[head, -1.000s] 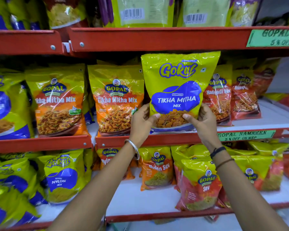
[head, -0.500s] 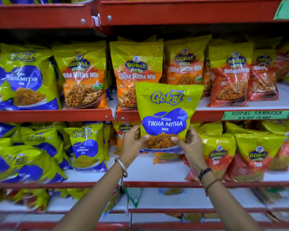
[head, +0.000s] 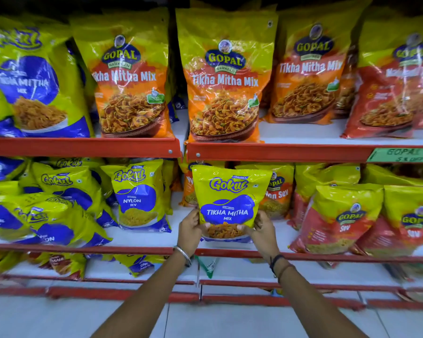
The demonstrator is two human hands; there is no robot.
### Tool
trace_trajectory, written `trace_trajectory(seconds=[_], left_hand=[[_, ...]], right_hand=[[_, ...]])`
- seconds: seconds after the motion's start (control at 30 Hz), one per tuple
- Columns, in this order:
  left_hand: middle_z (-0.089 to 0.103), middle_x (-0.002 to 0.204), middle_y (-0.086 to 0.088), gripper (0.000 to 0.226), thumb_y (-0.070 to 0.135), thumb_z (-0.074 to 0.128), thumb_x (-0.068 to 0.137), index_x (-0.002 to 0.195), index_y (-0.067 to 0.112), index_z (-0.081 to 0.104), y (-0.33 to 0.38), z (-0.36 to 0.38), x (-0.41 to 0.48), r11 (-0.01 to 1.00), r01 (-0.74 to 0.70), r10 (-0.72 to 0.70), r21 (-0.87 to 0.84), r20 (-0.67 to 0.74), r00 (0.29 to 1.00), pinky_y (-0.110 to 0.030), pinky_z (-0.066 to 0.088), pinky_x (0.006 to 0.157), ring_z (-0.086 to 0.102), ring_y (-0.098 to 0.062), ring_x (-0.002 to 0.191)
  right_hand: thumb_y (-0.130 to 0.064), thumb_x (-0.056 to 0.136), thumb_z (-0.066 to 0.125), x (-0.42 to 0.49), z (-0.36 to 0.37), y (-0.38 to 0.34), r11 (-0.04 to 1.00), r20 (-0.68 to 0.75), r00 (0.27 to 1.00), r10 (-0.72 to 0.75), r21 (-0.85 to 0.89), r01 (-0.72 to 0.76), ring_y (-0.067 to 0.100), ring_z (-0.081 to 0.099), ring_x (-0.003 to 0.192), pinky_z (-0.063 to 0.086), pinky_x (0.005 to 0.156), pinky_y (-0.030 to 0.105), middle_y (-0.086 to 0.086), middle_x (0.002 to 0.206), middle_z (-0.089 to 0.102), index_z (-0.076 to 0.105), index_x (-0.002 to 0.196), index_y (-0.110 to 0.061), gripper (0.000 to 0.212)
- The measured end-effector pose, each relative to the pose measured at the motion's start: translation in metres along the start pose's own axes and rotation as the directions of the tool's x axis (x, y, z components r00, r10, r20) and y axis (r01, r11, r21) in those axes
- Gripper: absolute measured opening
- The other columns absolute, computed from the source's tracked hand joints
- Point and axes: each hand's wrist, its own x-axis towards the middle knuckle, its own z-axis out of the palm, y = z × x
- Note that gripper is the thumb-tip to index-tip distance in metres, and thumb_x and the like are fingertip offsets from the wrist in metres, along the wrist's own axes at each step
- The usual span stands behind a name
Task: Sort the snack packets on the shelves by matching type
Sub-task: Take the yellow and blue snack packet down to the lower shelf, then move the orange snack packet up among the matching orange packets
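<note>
Both hands on it: the left hand (head: 189, 229) and right hand (head: 263, 230) pinch the bottom corners of the Gokul Tikha Mitha packet (head: 230, 203), fingers clamped on the plastic, thumbs across the front. The packet hangs upright in front of the lower shelf (head: 137, 250), covering a Gopal Nylon Sev bag (head: 277, 191), so it is not among its own kind yet. Its match, a blurred Gokul Tikha Mitha bag (head: 29, 81), sits far left on the upper shelf (head: 83, 146), beside the Gopal mix bags (head: 132, 76). Sorting looks unfinished: brands are mingled on both levels. A second ago this packet was up among the Gopal mix bags; now it has dropped a full shelf lower.
</note>
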Motion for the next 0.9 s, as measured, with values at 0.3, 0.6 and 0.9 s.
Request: trace_trajectory(seconds=[0.3,0.6,0.9], left_hand=[[0.065,0.118,-0.020,0.045,-0.003,0.066,0.072,0.116,0.001,0.056,-0.027,-0.006,0.054,0.985,0.074,-0.071,0.157,-0.024,0.997,-0.049,0.050,0.095,0.063,-0.025,0.104],[0.058,0.118,-0.004,0.038,0.025,0.063,0.084,0.120,0.017,0.051,0.030,-0.023,0.025,0.925,-0.312,0.343,0.215,-0.127,0.931,-0.031,0.044,0.097,0.055,-0.017,0.113],[0.057,0.113,-0.006,0.025,0.012,0.056,0.088,0.113,0.008,0.053,0.195,-0.121,0.060,0.718,-0.617,0.692,0.322,-0.424,0.584,-0.026,0.043,0.097,0.054,-0.019,0.107]], right_hand=[[-0.011,0.077,0.074,0.047,0.026,0.025,0.991,-0.012,0.999,0.035,-0.125,-0.036,0.026,0.064,0.103,0.051,0.079,0.032,0.013,0.114,0.068,0.059,0.111,-0.008,0.037],[-0.019,0.083,0.069,0.013,0.053,-0.033,0.892,-0.289,0.912,-0.291,-0.427,0.150,0.008,0.044,0.104,0.038,0.086,0.025,0.005,0.116,0.053,0.054,0.115,-0.011,0.037],[-0.013,0.084,0.066,0.028,0.144,-0.216,0.791,-0.165,0.773,-0.612,-0.134,0.597,0.017,0.060,0.105,0.047,0.093,0.030,0.000,0.107,0.062,0.055,0.109,-0.020,0.028]])
